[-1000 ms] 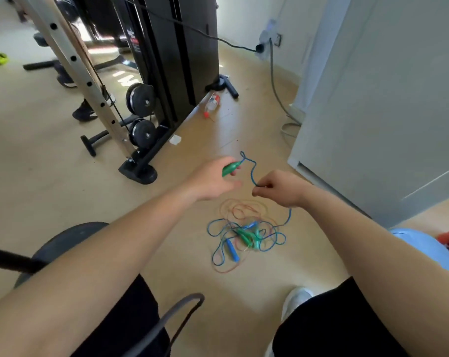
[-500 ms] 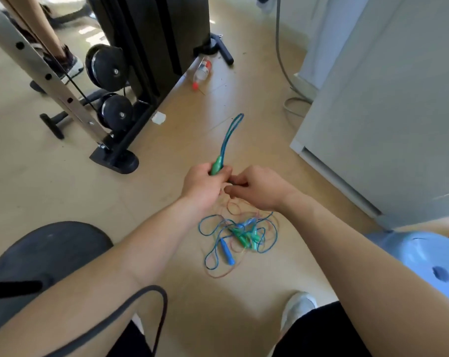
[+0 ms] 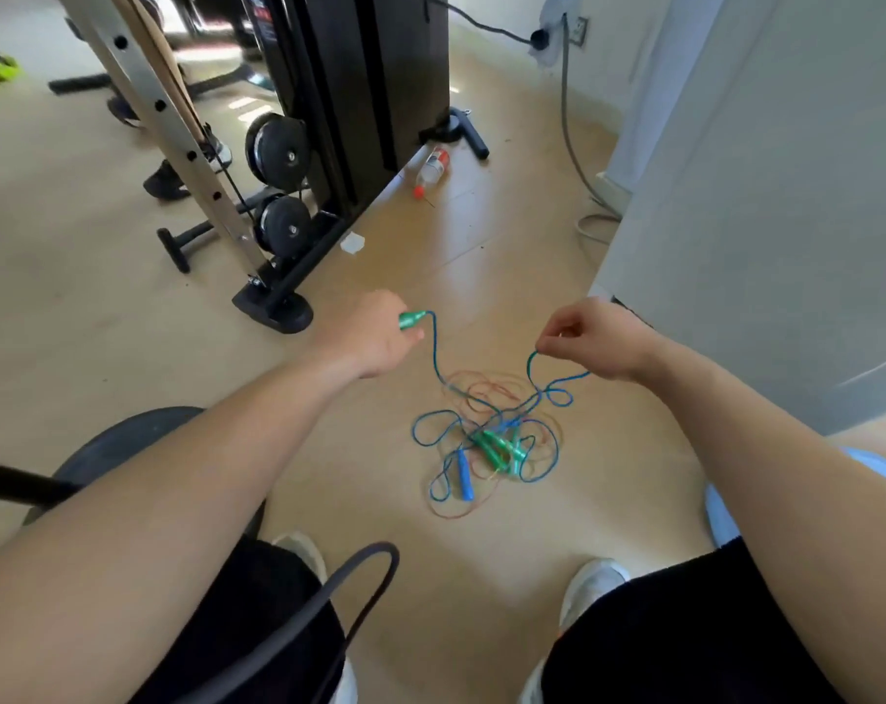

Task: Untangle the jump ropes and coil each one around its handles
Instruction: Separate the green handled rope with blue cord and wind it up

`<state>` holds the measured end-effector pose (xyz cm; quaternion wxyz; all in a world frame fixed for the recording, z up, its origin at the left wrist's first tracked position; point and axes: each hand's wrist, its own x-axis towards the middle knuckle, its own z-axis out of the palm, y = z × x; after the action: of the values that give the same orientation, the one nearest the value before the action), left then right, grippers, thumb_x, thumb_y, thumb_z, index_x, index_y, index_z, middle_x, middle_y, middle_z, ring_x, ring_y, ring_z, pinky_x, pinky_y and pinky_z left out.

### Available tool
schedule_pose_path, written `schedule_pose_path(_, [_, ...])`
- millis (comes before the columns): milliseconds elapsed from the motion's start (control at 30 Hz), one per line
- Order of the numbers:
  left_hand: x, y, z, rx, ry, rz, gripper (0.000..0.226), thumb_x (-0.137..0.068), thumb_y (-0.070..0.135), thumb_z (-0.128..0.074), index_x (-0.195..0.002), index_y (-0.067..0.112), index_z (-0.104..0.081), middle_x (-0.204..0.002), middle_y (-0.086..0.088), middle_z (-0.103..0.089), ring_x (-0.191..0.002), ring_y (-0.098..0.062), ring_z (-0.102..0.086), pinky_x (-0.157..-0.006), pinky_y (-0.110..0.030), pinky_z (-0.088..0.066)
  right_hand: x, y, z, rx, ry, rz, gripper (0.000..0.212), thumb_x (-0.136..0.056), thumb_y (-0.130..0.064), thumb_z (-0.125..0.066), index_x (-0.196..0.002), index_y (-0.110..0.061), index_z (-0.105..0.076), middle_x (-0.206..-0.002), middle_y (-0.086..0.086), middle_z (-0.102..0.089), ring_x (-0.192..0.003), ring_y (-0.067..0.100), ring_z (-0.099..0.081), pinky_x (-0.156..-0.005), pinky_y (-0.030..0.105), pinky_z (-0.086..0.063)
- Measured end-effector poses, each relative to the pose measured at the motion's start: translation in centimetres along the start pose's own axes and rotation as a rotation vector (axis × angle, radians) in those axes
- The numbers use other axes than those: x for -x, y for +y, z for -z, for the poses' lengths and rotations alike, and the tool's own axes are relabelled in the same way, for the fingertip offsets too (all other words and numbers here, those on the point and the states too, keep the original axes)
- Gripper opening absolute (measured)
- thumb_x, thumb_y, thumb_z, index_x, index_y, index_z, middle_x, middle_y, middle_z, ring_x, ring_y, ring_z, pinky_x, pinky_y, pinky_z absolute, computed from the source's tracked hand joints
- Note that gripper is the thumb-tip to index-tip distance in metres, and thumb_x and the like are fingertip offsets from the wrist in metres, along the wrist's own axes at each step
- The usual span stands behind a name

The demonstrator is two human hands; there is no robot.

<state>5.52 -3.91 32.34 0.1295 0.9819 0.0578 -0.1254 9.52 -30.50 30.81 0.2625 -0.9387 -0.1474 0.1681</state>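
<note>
The hands [image 3: 374, 337] have spread apart along the rope [image 3: 435, 358].

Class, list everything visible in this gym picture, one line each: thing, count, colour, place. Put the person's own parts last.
jump ropes: count unclear, blue and reddish cords, tangled on the floor
blue handle: one, in the tangle
green handles: at least two, in the tangle
held handle: one, green, lifted above the tangle
bottle: one, clear with red cap, lying beside the machine
machine: one, black, upper centre
pulley wheels: two, black, on the machine's left
cable: one, grey, upper right
shoes: two, white, bottom
left hand: grips the held handle
right hand: pinches a blue cord
</note>
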Motion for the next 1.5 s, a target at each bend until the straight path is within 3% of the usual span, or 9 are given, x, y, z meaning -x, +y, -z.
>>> schedule_pose_path(267, [3.0,3.7,-2.1,0.923,-0.091,-0.193,0.013,-0.103,0.021,-0.05,-0.1,0.022,-0.062,-0.088,0.004,-0.072,-0.049,-0.013,-0.049,-0.044,-0.025,-0.037,-1.8,-6.4,-0.6,-0.089,0.067,0.208,0.018,-0.087,-0.027,-0.071,-0.075,-0.014,-0.072,-0.054,-0.008,-0.052,-0.046,0.003,-0.043,-0.049,0.018,-0.033])
schedule_pose_path(400, [1.0,2.2,-1.5,0.669,0.06,-0.18,0.024,-0.095,0.037,-0.063,-0.075,0.023,-0.06,-0.052,0.014,-0.046,-0.052,-0.009,-0.041,-0.055,-0.03,-0.032,-2.8,-5.5,-1.0,-0.169,0.033,0.171,0.027,-0.085,-0.036,-0.074,-0.073,-0.013,-0.067,-0.055,-0.007,-0.053,-0.048,0.002,-0.045,-0.052,0.02,-0.039])
schedule_pose_path(600, [-2.5,-3.6,2.4,0.397,0.343,0.027,0.033,-0.093,0.041,-0.062,-0.088,0.008,-0.065,-0.082,-0.011,-0.065,-0.081,-0.033,-0.06,-0.073,-0.041,-0.047,-2.8,1.2,-0.4,-0.026,-0.018,-0.079,0.032,-0.098,-0.033,-0.057,-0.071,-0.017,-0.066,-0.067,-0.002,-0.061,-0.061,0.017,-0.056,-0.064,0.028,-0.043])
schedule_pose_path(800, [-1.9,-4.3,1.2,0.272,0.124,0.014,0.03,-0.095,0.044,-0.058,-0.087,0.016,-0.065,-0.074,-0.005,-0.065,-0.07,-0.026,-0.068,-0.068,-0.035,-0.051,-2.7,-0.9,-0.5,0.002,-0.028,-0.01,0.023,-0.098,-0.029,-0.056,-0.08,-0.023,-0.07,-0.066,-0.011,-0.057,-0.058,0.009,-0.052,-0.067,0.03,-0.044])
schedule_pose_path(967, [-0.3,0.7,-0.3,0.775,-0.063,-0.207,0.023,-0.1,0.032,-0.056,-0.12,0.027,-0.066,-0.106,0.005,-0.072,-0.054,-0.011,-0.062,-0.042,-0.02,-0.04,-2.2,-5.7,-0.7,-0.049,-0.061,0.183,0.018,-0.094,-0.032,-0.063,-0.082,-0.026,-0.074,-0.047,-0.012,-0.048,-0.047,0.007,-0.038,-0.049,0.018,-0.03])
schedule_pose_path(1067, [0.4,2.2,-1.2,0.81,-0.15,-0.258,0.015,-0.101,0.028,-0.056,-0.105,0.022,-0.069,-0.078,0.016,-0.07,-0.051,-0.011,-0.05,-0.041,-0.019,-0.034,-2.1,-6.0,-0.3,-0.082,-0.047,0.219,0.024,-0.092,-0.035,-0.065,-0.074,-0.023,-0.075,-0.053,-0.004,-0.046,-0.048,0.01,-0.031,-0.047,0.021,-0.026])
schedule_pose_path(1167, [0.4,2.1,-1.0,0.706,-0.124,-0.239,0.022,-0.098,0.03,-0.062,-0.088,0.012,-0.07,-0.056,0.018,-0.053,-0.051,-0.005,-0.045,-0.052,-0.018,-0.036,-2.0,-4.8,-0.2,-0.069,-0.026,0.181,0.035,-0.088,-0.045,-0.067,-0.069,-0.015,-0.071,-0.053,0.001,-0.049,-0.047,0.011,-0.036,-0.047,0.024,-0.03])
schedule_pose_path(1333, [-1.5,-0.8,1.1,0.582,0.129,-0.032,0.022,-0.094,0.033,-0.064,-0.092,0.014,-0.074,-0.092,-0.009,-0.069,-0.086,-0.022,-0.059,-0.076,-0.032,-0.042,-1.8,0.9,0.7,-0.076,0.001,-0.009,0.034,-0.095,-0.038,-0.062,-0.073,-0.013,-0.068,-0.05,-0.011,-0.058,-0.05,0.01,-0.052,-0.054,0.024,-0.04])
schedule_pose_path(1500, [-2.7,-3.3,0.7,0.196,0.134,0.08,0.031,-0.095,0.041,-0.059,-0.082,0.013,-0.062,-0.075,-0.008,-0.061,-0.081,-0.034,-0.062,-0.066,-0.035,-0.046,-1.7,3.4,0.9,-0.108,-0.013,-0.074,0.023,-0.096,-0.025,-0.06,-0.076,-0.017,-0.07,-0.057,-0.009,-0.055,-0.06,0.021,-0.055,-0.06,0.03,-0.048])
